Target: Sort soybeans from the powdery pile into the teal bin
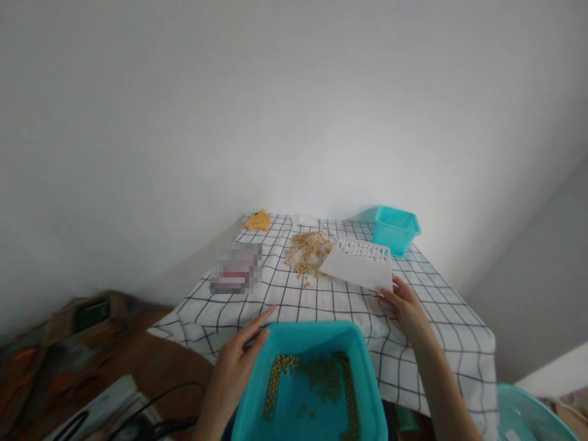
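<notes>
My right hand (404, 303) pinches the near right corner of a flat white plate (356, 269) with a row of slots along its far edge. The plate lies tilted over the checked cloth, beside a scattered heap of yellowish beans (310, 248) mixed with pale bits. At the left rim of a turquoise basin (301, 331), my left hand (239, 361) has its index finger stretched out and its thumb apart, close to or touching the rim. Inside the basin, yellowish beans (274, 376) line the left side, while greenish grains (328, 375) lie toward the right.
A smaller turquoise bin (395, 229) stands at the table's back right. Orange cloth (258, 220) and a white crumpled piece (303, 219) lie along the back. A blurred-out flat item (236, 268) rests at left. The checked tablecloth (316, 303) overhangs the front edge; a turquoise tub (528, 416) sits lower right.
</notes>
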Demonstrator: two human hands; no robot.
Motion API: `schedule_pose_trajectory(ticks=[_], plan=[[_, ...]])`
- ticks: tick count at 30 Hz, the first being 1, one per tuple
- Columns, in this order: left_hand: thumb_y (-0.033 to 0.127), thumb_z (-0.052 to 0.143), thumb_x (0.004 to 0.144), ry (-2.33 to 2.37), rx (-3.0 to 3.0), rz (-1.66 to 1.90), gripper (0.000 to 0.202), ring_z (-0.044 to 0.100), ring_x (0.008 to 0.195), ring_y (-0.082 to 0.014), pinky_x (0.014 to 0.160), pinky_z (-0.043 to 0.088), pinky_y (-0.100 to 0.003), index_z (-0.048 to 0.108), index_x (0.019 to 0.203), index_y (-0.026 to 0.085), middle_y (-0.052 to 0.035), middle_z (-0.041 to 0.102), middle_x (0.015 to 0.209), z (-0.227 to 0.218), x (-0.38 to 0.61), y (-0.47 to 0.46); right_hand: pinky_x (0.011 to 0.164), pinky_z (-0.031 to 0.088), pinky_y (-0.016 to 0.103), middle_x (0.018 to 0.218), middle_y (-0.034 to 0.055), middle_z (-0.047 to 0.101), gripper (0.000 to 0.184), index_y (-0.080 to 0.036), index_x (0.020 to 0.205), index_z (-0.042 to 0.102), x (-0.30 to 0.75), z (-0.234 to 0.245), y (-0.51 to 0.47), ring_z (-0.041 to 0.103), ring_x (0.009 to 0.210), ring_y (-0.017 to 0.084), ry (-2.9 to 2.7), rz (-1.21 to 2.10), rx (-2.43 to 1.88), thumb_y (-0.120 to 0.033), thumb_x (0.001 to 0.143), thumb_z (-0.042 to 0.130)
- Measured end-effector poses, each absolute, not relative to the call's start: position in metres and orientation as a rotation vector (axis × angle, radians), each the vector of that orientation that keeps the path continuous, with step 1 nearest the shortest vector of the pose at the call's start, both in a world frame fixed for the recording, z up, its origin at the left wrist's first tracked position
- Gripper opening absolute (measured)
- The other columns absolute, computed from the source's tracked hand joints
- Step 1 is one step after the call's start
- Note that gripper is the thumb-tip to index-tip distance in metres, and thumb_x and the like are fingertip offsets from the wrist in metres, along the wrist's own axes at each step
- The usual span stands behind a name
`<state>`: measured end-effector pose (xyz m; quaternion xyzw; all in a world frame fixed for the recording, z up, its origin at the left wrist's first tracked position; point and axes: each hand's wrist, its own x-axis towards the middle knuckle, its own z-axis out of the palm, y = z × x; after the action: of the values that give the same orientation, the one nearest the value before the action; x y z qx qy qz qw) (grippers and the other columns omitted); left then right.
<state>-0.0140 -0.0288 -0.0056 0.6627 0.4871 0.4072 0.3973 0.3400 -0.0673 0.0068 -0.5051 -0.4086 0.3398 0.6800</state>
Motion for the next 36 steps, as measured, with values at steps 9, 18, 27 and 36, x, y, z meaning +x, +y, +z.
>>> schedule_pose_trajectory(ticks=[9,18,27,36], plan=[[0.041,0.062,0.076,1.241,1.593,1.009,0.043,0.064,0.120,-0.0324,0.111,0.043,-0.050,0.077,0.110,0.019,-0.0083,0.075,0.120,0.005,-0.014,-0.022,0.069,0.055,0.031,0.106,0.0064,0.073,0.044,-0.026,0.106,0.067,0.340,0.008,-0.069,0.067,0.090,0.023,-0.951,0.809,-1.120,-0.043,0.068,0.083],[0.045,0.062,0.076,1.269,1.622,1.019,0.045,0.063,0.122,-0.0331,0.111,0.043,-0.051,0.076,0.112,0.021,-0.0070,0.074,0.122,0.018,-0.009,-0.034,0.067,0.055,0.031,0.103,0.0067,0.073,0.044,-0.025,0.105,0.068,0.339,0.009,-0.069,0.067,0.087,0.022,-0.956,0.789,-1.141,-0.044,0.068,0.082],[0.043,0.056,0.081,1.342,1.735,1.077,0.044,0.065,0.120,-0.0318,0.108,0.048,-0.049,0.076,0.113,0.020,-0.0079,0.074,0.121,0.011,-0.004,-0.029,0.068,0.055,0.031,0.103,0.0059,0.074,0.042,-0.026,0.103,0.068,0.341,0.006,-0.068,0.067,0.088,0.022,-0.960,0.797,-1.116,-0.044,0.068,0.083],[0.043,0.053,0.083,1.377,1.733,1.028,0.039,0.070,0.108,-0.0314,0.099,0.053,-0.048,0.079,0.104,0.021,-0.0082,0.079,0.110,0.011,-0.004,-0.033,0.066,0.055,0.030,0.098,0.0047,0.073,0.041,-0.026,0.100,0.068,0.339,0.012,-0.070,0.067,0.083,0.021,-0.928,0.810,-1.127,-0.041,0.065,0.084]])
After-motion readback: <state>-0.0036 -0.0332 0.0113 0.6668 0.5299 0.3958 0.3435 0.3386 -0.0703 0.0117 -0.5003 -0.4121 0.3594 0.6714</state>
